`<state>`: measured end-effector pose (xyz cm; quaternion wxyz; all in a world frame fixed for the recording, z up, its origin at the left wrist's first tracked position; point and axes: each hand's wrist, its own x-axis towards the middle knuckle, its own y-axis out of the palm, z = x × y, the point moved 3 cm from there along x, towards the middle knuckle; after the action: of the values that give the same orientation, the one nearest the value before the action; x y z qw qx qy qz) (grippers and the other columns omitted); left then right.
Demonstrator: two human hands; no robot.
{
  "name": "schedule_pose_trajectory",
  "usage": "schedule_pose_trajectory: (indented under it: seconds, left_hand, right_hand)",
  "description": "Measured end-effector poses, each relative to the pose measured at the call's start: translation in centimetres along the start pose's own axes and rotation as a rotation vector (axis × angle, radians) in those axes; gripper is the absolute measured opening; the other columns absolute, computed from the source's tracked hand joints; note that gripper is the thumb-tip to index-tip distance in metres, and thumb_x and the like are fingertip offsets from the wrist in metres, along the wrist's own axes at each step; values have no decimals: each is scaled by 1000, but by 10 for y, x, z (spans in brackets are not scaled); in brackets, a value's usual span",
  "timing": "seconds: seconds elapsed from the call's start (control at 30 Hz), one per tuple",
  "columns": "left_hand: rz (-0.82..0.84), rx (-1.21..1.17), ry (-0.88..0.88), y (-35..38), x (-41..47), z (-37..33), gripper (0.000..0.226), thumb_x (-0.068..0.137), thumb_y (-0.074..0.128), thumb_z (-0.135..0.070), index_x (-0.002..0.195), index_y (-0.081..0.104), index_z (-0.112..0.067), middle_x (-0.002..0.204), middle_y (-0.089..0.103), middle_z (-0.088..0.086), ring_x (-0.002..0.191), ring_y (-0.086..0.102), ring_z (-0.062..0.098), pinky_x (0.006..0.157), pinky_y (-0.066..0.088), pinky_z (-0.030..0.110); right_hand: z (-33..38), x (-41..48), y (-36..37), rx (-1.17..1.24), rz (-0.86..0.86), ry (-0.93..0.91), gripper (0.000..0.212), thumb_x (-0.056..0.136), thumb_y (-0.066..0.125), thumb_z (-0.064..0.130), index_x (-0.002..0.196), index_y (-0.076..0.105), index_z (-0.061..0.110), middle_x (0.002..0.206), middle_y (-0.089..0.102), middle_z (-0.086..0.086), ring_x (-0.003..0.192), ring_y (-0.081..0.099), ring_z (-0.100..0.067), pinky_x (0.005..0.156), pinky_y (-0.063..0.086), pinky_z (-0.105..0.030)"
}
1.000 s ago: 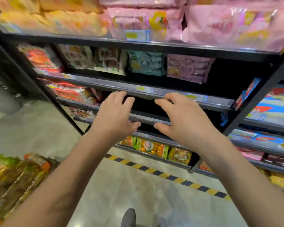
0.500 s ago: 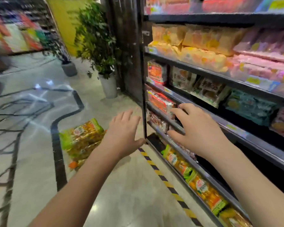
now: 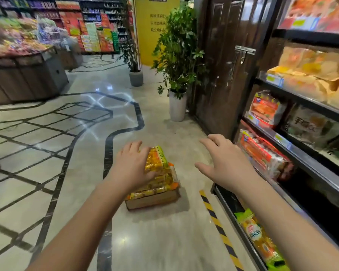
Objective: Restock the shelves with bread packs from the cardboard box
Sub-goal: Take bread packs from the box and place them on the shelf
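since the view turned from the shelf (image 3: 301, 155) to the box (image 3: 153, 199) on its left, left hand (image 3: 132, 169) and right hand (image 3: 226, 163), both spread and empty, reach for packs (image 3: 157, 163).

Glossy tiled floor (image 3: 37, 153), potted plants (image 3: 177, 55), dark door (image 3: 223, 55).

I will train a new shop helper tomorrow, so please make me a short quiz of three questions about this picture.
1. True or false: the right hand holds a bread pack.
2. Where does the box stand? A) on the floor B) on the bottom shelf C) on a cart
3. What grows in the white pot beside the door?

Key: 1. False, it is open and empty. 2. A. 3. A plant.
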<state>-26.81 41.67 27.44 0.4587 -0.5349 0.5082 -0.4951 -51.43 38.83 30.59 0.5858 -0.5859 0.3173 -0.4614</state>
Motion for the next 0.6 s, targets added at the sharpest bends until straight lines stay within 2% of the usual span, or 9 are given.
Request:
schedule_pose_trajectory:
  seconds: [0.23,0.4,0.6]
  left_hand:
    - [17,-4,-74,14,53,97,85,85,63,-67,154,34,-26,164,26,7,152,22,27,123,27,44]
    - [8,-11,-108,29,89,133,83,86,63,-66,153,35,-26,161,31,5,150,25,26,123,28,43]
    - [47,-3,-150,58,156,158,85,85,63,-65,155,33,-27,163,28,6,152,22,27,123,28,45]
  right_hand:
    - [36,94,50,17,62,-20,71,94,54,61,155,33,31,159,34,-1,143,38,-24,115,38,-43]
    - [47,153,83,16,109,-65,70,94,55,60,154,34,30,158,37,-2,143,40,-24,113,40,-43]
    - [39,233,124,29,136,-141,69,95,56,59,154,34,30,158,36,-1,143,39,-22,111,39,-39]
